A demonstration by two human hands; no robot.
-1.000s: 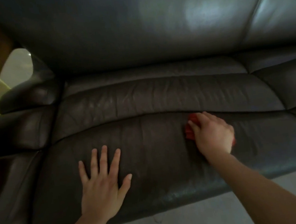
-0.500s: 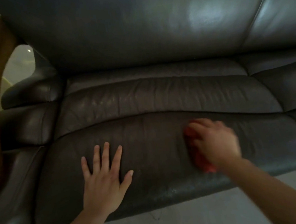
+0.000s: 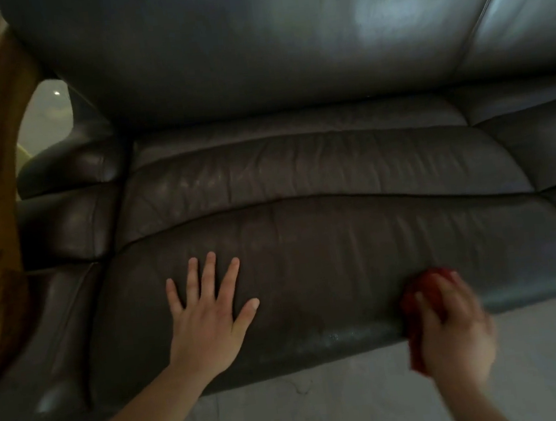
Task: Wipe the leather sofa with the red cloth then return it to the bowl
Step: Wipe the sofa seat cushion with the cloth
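Blurrily, right hand (image 3: 453,325) over red cloth (image 3: 416,295)

The dark brown leather sofa (image 3: 301,180) is filling the view, its creased seat cushion (image 3: 327,267) shining damply along the front edge. The red cloth (image 3: 419,293) is lying bunched and motion-blurred against that front edge, right of centre, hanging partly over it above the floor.
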